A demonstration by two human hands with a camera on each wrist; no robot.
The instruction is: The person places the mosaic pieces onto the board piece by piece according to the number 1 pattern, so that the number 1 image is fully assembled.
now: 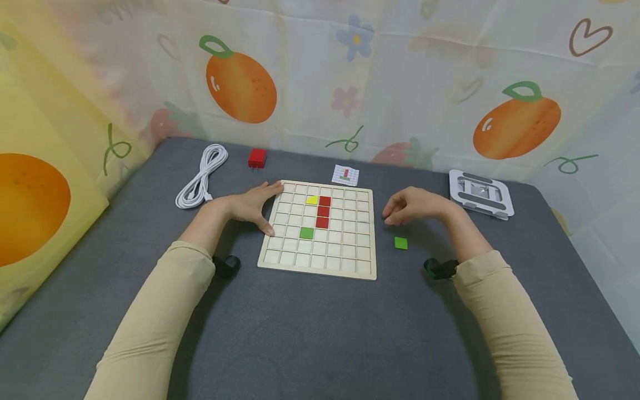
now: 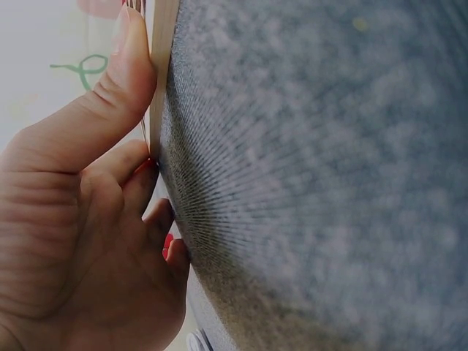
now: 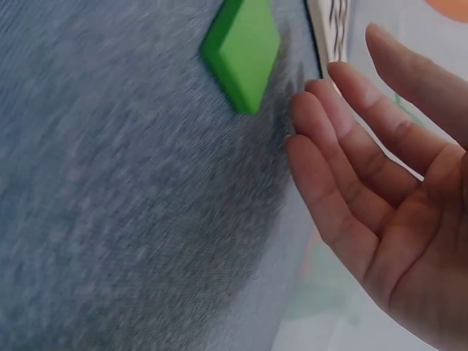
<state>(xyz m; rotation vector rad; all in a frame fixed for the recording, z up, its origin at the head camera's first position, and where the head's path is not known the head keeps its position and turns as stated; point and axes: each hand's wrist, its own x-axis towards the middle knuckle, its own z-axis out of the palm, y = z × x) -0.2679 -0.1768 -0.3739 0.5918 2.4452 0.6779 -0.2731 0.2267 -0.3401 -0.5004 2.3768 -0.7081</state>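
Note:
A pale wooden grid board (image 1: 345, 265) lies on the table between the hands. On it are three red square tiles (image 1: 323, 211) in a column, a yellow tile (image 1: 312, 200) with one slanted side, and a green square tile (image 1: 306, 233). My left hand (image 1: 250, 205) rests spread along the board's left edge, thumb near the middle, fingertips at the far corner; the left wrist view shows its thumb (image 2: 128, 69) against the board's side. Right of the board, my right hand (image 1: 412, 204) hovers with loosely bent fingers, holding nothing. Just nearer than it lies a loose green tile (image 1: 401, 243).
Behind the board lies a small printed pattern card (image 1: 345, 175). A coiled white cable (image 1: 201, 178) and a red plug adapter (image 1: 257, 158) sit at the back left. A white and grey folding stand (image 1: 481, 193) lies at the back right, before a printed curtain (image 1: 310, 72).

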